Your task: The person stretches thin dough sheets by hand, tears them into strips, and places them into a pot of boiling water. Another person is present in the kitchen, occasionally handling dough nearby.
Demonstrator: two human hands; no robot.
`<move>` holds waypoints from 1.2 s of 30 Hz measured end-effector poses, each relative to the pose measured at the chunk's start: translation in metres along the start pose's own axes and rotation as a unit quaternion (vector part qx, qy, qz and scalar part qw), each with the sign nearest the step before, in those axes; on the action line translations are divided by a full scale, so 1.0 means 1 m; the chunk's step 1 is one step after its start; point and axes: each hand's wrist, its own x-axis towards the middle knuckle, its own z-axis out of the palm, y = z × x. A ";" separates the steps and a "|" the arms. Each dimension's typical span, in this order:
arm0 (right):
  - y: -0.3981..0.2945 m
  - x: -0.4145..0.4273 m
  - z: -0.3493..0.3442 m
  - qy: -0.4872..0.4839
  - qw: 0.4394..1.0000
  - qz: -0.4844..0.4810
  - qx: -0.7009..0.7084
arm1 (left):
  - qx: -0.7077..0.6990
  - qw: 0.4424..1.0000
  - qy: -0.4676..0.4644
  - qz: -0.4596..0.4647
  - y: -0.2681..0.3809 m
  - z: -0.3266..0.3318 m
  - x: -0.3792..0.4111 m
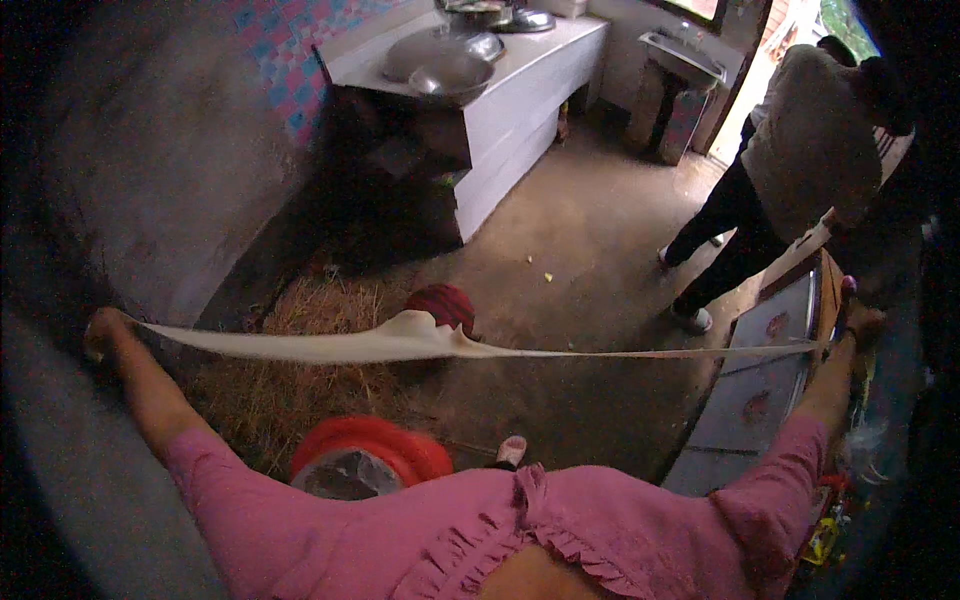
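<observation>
A long cream-coloured strip, apparently cloth (300, 347), hangs stretched across in front of me from side to side. It is broad and bunched from the left to the middle and narrows to a thin band at the right. My left hand (109, 330), far out at the left by the wall, grips one end. Out at the right, above a panelled cabinet (772, 360), my right hand (862, 319) is closed at the other end; its fingers are dim and blurred. Both arms are spread wide. Behind the strip's middle shows a dark red, striped round object (442, 301), partly hidden.
A red plastic tub (420, 450) with clear plastic stands before me, beside dry straw (322, 307). Beyond are a white-sided counter (517, 135) with a large wok (450, 79) and a sink (682, 56). Another person (814, 142) stands bent over at the right by the doorway.
</observation>
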 end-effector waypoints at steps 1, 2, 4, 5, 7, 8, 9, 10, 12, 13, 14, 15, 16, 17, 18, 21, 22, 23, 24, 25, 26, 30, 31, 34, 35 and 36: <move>-0.001 -0.006 0.012 -0.013 1.000 -0.015 -0.013 | 0.002 1.000 -0.010 0.003 -0.003 0.007 -0.004; -0.001 -0.014 0.025 -0.025 0.999 -0.027 -0.028 | 0.009 1.000 -0.018 0.001 -0.009 0.011 -0.009; -0.002 -0.037 0.053 -0.074 0.996 -0.041 -0.035 | 0.008 0.999 -0.042 0.005 -0.015 0.024 -0.026; -0.001 -0.053 0.070 -0.104 0.993 -0.045 -0.033 | 0.007 0.998 -0.054 0.005 -0.018 0.030 -0.037; -0.006 -0.085 0.095 -0.161 0.986 -0.045 -0.024 | -0.021 0.995 -0.099 0.006 -0.018 0.043 -0.071; -0.010 -0.104 0.110 -0.202 0.978 -0.043 -0.014 | -0.044 0.991 -0.129 0.000 -0.019 0.051 -0.100; -0.017 -0.131 0.128 -0.251 0.967 -0.041 -0.003 | -0.075 0.984 -0.159 -0.006 -0.018 0.056 -0.129; -0.025 -0.155 0.137 -0.299 0.954 -0.038 0.006 | -0.102 0.976 -0.191 -0.026 -0.011 0.063 -0.173; -0.049 -0.199 0.150 -0.395 0.918 -0.032 0.002 | -0.098 0.964 -0.234 -0.075 0.042 0.087 -0.316; -0.065 -0.225 0.164 -0.453 0.891 -0.029 0.011 | -0.180 0.927 -0.307 -0.118 0.041 0.090 -0.336; -0.056 -0.228 0.177 -0.536 0.827 0.047 0.166 | -0.205 0.892 -0.390 -0.103 0.054 0.096 -0.372; -0.112 -0.270 0.171 -0.562 0.811 0.100 0.129 | -0.221 0.857 -0.458 -0.086 0.064 0.093 -0.405; -0.114 -0.272 0.182 -0.603 0.760 0.159 0.183 | -0.214 0.849 -0.475 -0.083 0.072 0.101 -0.426; -0.121 -0.282 0.193 -0.633 0.702 0.222 0.237 | -0.205 0.842 -0.493 -0.080 0.077 0.110 -0.441; -0.147 -0.303 0.194 -0.632 0.694 0.249 0.239 | -0.206 0.804 -0.552 -0.079 0.084 0.114 -0.457; -0.161 -0.318 0.215 -0.668 0.606 0.271 0.338 | -0.202 0.689 -0.694 -0.059 0.119 0.125 -0.501; -0.175 -0.323 0.215 -0.661 0.606 0.281 0.342 | -0.197 0.674 -0.711 -0.042 0.127 0.127 -0.512; -0.184 -0.322 0.216 -0.673 0.599 0.267 0.342 | -0.193 0.656 -0.729 -0.024 0.131 0.131 -0.521; -0.192 -0.322 0.218 -0.686 0.590 0.254 0.342 | -0.190 0.626 -0.757 -0.003 0.132 0.143 -0.524; -0.198 -0.320 0.215 -0.697 0.581 0.242 0.342 | -0.181 0.602 -0.778 0.003 0.138 0.147 -0.534; -0.206 -0.318 0.209 -0.715 0.567 0.222 0.344 | -0.171 0.578 -0.798 0.009 0.148 0.150 -0.547; -0.237 -0.310 0.180 -0.780 0.530 0.145 0.300 | -0.163 0.507 -0.846 -0.020 0.188 0.146 -0.608; -0.244 -0.314 0.175 -0.797 0.522 0.128 0.277 | -0.168 0.476 -0.862 -0.043 0.191 0.148 -0.616; -0.246 -0.321 0.153 -0.810 0.504 0.120 0.274 | -0.126 0.443 -0.887 -0.028 0.194 0.157 -0.649; -0.245 -0.323 0.145 -0.812 0.496 0.126 0.280 | -0.096 0.456 -0.885 0.000 0.195 0.155 -0.663; -0.246 -0.320 0.139 -0.813 0.499 0.110 0.280 | -0.078 0.445 -0.892 -0.001 0.197 0.162 -0.672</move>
